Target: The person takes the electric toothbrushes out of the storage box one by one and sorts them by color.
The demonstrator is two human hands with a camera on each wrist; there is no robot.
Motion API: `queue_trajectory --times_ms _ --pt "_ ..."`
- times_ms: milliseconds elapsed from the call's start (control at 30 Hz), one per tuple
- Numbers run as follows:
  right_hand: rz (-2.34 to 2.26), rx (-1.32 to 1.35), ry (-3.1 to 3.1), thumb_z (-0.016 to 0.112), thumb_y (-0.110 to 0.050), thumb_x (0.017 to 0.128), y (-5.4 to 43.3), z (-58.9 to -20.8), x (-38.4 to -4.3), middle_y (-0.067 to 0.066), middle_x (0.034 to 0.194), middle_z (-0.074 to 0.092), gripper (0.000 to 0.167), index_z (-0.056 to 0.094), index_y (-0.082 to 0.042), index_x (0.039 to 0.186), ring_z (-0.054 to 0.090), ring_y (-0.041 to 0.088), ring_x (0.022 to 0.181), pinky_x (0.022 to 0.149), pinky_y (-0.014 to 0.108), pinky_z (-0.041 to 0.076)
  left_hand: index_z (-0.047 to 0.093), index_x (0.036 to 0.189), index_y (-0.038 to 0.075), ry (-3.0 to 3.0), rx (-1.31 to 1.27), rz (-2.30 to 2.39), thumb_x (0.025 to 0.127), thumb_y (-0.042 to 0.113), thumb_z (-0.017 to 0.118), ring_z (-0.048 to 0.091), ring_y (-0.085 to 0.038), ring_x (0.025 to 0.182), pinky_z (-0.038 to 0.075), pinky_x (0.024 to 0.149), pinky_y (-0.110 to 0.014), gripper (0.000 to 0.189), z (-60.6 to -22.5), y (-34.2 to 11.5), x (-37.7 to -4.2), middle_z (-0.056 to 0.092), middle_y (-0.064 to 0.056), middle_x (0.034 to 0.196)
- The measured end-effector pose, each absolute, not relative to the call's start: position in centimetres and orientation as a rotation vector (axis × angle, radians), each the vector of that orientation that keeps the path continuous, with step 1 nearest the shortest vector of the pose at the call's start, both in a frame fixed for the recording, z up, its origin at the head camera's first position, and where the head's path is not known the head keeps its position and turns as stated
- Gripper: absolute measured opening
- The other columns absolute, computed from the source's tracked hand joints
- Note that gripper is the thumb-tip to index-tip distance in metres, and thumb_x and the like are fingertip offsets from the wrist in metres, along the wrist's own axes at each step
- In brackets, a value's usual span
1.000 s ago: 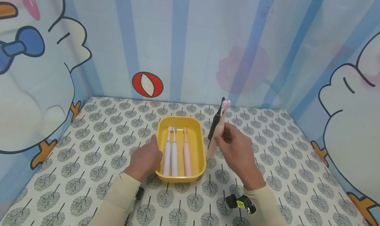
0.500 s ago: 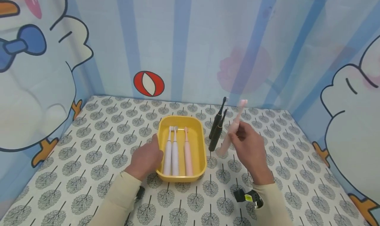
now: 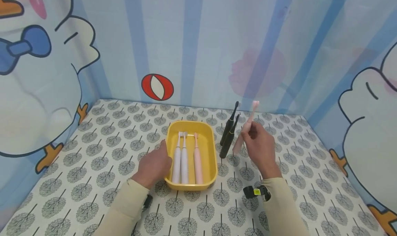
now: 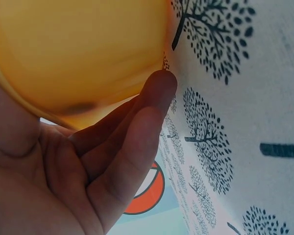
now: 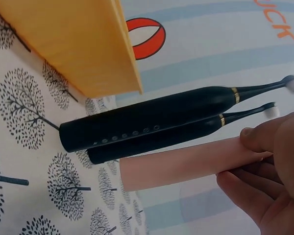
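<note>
My left hand (image 3: pixel 155 163) holds the left side of a yellow tray (image 3: pixel 216 163); in the left wrist view its fingers (image 4: pixel 132 142) lie against the tray's outer wall. Inside the tray lie two white electric toothbrushes (image 3: pixel 176 165) and a pink one (image 3: pixel 197 163). My right hand (image 3: pixel 260 147) pinches another pink electric toothbrush (image 5: pixel 181 164) by its upper handle, head up and slightly tilted. Whether its base touches the table is hard to tell. Just left of it, two black electric toothbrushes (image 3: pixel 227 144) stand upright, one behind the other, right of the tray.
A white tablecloth (image 3: pixel 93 187) with a tree print covers the table. Behind it hangs a light blue striped curtain (image 3: pixel 164 39) with cartoon prints. A small black device (image 3: pixel 249 192) is strapped at my right wrist.
The pink toothbrush in my right hand moved right, away from in front of the black ones, uncovering the nearer one, then came slightly back. My left hand stays at the tray.
</note>
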State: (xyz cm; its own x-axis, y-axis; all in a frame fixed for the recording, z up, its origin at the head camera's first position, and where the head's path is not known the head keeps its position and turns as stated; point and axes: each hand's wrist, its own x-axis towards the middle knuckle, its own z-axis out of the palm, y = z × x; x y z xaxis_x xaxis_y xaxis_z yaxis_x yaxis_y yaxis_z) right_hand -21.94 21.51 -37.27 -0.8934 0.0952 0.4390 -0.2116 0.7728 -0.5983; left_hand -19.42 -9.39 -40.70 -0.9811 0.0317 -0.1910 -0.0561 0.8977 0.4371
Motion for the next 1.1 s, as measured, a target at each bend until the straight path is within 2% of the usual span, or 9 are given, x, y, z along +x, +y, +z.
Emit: queue_trajectory --times_ms 600,1100 --pt "0.957 0.002 -2.565 0.058 -0.019 0.098 21.6 -39.3 -25.3 0.017 0.119 0.062 0.040 0.051 0.001 0.133 0.062 0.031 0.105 0.085 0.045 0.051 0.012 0.153 -0.003 2.909 0.008 0.661 0.096 0.018 0.045 0.051 -0.021 0.055 0.044 0.051 -0.034 0.070 -40.9 -9.6 -19.3 0.053 -0.009 0.072" --pt "0.978 0.000 -2.550 0.059 -0.022 0.098 22.2 -40.8 -26.0 0.016 0.120 0.061 0.041 0.051 -0.002 0.133 0.062 0.030 0.106 0.087 0.045 0.050 0.010 0.154 -0.003 2.895 -0.012 0.658 0.096 0.017 0.044 0.051 -0.022 0.054 0.043 0.049 -0.034 0.070 -40.9 -9.3 -19.2 0.053 -0.009 0.070"
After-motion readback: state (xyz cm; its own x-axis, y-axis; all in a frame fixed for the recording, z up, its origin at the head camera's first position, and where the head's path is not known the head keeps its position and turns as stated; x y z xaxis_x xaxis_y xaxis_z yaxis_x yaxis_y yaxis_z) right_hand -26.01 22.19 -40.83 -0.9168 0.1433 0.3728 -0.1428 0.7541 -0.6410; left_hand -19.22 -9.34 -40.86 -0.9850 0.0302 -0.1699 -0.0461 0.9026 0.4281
